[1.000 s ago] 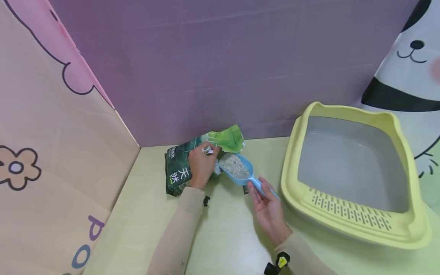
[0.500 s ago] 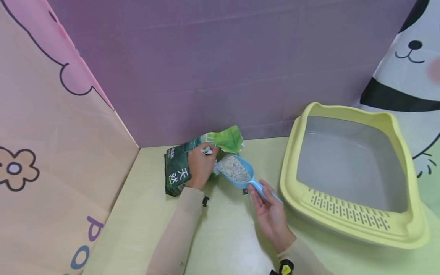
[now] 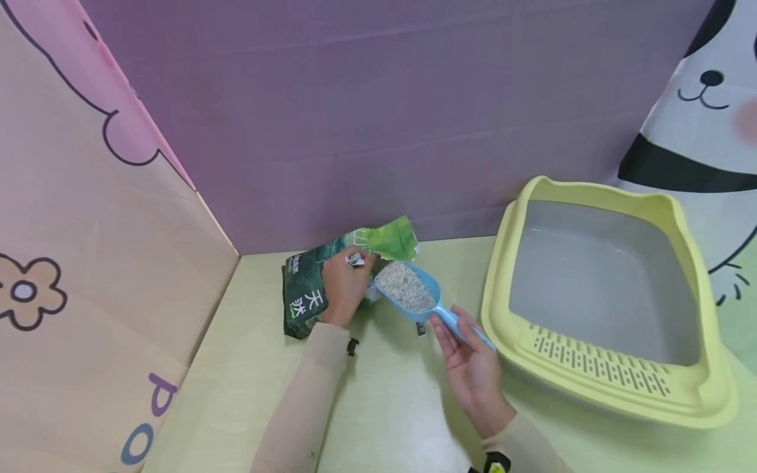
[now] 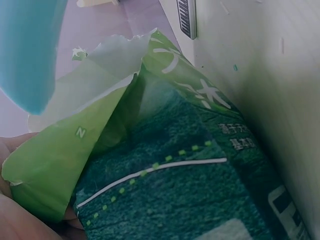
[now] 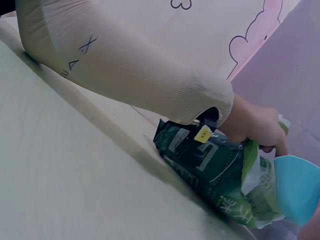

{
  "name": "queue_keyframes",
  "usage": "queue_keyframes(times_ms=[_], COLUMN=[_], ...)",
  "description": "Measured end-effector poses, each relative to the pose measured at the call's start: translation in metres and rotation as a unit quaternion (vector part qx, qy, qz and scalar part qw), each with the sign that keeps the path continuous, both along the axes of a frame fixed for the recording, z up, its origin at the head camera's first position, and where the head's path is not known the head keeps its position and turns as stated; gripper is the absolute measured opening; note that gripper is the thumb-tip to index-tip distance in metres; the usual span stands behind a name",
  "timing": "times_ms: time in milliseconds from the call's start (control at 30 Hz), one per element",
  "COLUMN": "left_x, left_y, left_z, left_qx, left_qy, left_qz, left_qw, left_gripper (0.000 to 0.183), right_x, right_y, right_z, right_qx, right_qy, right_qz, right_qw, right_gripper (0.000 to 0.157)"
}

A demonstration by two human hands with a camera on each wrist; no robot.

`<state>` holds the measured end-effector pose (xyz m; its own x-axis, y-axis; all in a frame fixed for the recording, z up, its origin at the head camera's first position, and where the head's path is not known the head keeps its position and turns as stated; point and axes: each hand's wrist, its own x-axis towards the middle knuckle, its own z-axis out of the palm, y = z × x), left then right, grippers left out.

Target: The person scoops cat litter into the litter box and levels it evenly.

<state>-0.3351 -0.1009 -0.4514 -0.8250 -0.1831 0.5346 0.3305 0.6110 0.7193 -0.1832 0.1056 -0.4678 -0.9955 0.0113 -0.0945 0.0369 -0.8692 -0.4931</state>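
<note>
A green bag (image 3: 304, 289) of litter lies on its side near the back wall, its torn mouth facing right. My left hand (image 3: 345, 282) pinches the edge of that mouth; the left wrist view shows the lifted green flap (image 4: 55, 160) between thumb and fingers. My right hand (image 3: 473, 374) grips the handle of a blue scoop (image 3: 434, 289). Grey-white granules (image 3: 405, 286) heap in the scoop, which hangs just outside the bag's mouth. In the right wrist view the blue scoop (image 5: 297, 190) appears beside the opening, and the fingers holding it are mostly cut off.
A yellow-rimmed litter box (image 3: 615, 381) with a grey inside stands on the right of the pale table (image 3: 378, 420). A small dark label (image 3: 421, 328) lies under the scoop. Purple cloth (image 3: 355, 118) hangs behind, and a printed panel (image 3: 106, 249) borders the left.
My right hand has drifted slightly right and toward me, and the filled scoop has edged right, away from the bag. The left hand keeps its hold on the bag's edge.
</note>
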Motion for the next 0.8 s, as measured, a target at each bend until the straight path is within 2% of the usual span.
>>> queue_keyframes(times_ms=[167, 400, 567, 800], left_x=[0.001, 0.000, 0.000, 0.001], left_y=[0.000, -0.001, -0.001, -0.002], left_z=[0.001, 0.000, 0.000, 0.000], left_qx=[0.005, 0.009, 0.006, -0.007], left_qy=[-0.005, 0.001, 0.007, 0.012], left_qz=[0.001, 0.002, 0.002, 0.001], left_qw=[1.0000, 1.0000, 1.0000, 0.9999], left_gripper=[0.016, 0.016, 0.017, 0.017], right_x=[0.001, 0.001, -0.004, -0.018], right_y=[0.004, 0.009, 0.021, 0.044], right_z=[0.006, 0.016, 0.030, 0.058], right_qx=[-0.012, -0.029, -0.048, -0.087], right_qy=[0.002, 0.041, 0.058, 0.080], right_qz=[-0.004, -0.009, -0.001, 0.009], right_qw=[1.000, 0.999, 0.997, 0.993], right_gripper=[0.020, 0.020, 0.022, 0.026])
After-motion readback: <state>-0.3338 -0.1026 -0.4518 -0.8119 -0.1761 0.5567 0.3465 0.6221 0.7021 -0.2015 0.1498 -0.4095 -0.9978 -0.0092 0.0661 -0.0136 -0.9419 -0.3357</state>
